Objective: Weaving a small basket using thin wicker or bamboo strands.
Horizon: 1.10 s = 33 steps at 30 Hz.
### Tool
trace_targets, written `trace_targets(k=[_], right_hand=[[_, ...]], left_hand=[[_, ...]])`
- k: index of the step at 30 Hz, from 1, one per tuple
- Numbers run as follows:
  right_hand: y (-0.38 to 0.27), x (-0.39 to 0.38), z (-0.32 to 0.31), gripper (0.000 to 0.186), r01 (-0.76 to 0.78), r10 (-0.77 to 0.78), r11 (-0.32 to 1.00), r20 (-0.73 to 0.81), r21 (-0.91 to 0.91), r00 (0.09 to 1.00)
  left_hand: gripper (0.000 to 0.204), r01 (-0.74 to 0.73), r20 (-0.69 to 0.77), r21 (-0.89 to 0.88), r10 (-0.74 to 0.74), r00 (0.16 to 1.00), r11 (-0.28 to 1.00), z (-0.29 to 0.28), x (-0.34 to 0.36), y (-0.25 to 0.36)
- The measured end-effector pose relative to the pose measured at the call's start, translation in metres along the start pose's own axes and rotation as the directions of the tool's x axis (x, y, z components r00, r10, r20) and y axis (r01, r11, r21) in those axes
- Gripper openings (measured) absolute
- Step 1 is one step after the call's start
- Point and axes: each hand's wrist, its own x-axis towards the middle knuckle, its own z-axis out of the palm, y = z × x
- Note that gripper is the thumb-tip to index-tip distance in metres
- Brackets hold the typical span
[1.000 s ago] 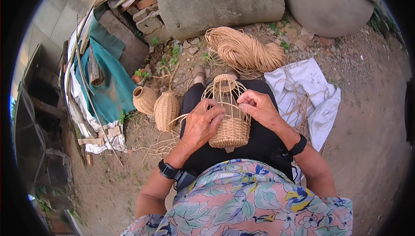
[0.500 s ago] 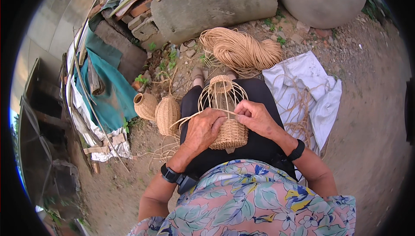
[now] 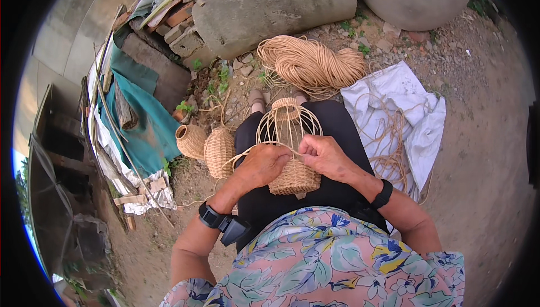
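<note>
On my black-trousered lap stands a half-woven basket (image 3: 293, 180), its lower part dense weave, its upper part open ribs rising to a woven ring. My left hand (image 3: 261, 164) is closed at the front left of the basket, gripping a pale cord strand that trails off to the left. My right hand (image 3: 325, 160) pinches at the strand and ribs on the basket's right front, its fingertips close to my left hand's. Two finished-looking woven vessels, a small one (image 3: 189, 142) and a taller one (image 3: 219, 155), lie on the ground left of my knee.
A large coil of cord (image 3: 309, 62) lies beyond my feet. A white sack (image 3: 416, 110) with loose cord is at my right. Concrete pipe (image 3: 275, 9), broken bricks, a teal sheet (image 3: 138, 115) with sticks, and a dark structure (image 3: 62, 194) border the dirt ground.
Both hands have moved down the basket's front, the right from higher among the ribs, and the fingers of my left hand are now more curled. The view has shifted slightly.
</note>
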Motion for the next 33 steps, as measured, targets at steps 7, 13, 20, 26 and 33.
trace_targets(k=[7,13,20,26,33], right_hand=[[0.007,0.003,-0.004,0.006,0.106,-0.106,0.994,0.008,-0.029,0.994],[-0.006,0.005,-0.012,0.006,-0.109,0.100,0.979,0.060,0.171,0.993],[0.000,0.004,-0.008,0.008,-0.149,0.124,0.969,0.136,0.195,0.983],[-0.002,0.009,-0.012,0.008,-0.255,0.219,0.913,0.142,0.320,0.965],[-0.004,0.006,0.004,0.004,-0.215,0.229,0.960,-0.061,0.180,0.971]], left_hand=[[0.017,0.097,0.031,-0.204,-0.093,0.995,0.974,0.004,-0.005,-0.001],[0.017,0.156,-0.010,-0.270,-0.165,0.986,0.950,0.006,-0.012,0.001],[0.016,0.123,0.002,-0.202,-0.125,0.992,0.972,0.005,-0.010,0.002],[0.017,0.110,0.010,-0.221,-0.110,0.994,0.969,0.003,-0.010,0.003],[0.019,0.154,0.046,-0.223,-0.147,0.988,0.963,0.005,-0.010,-0.003]])
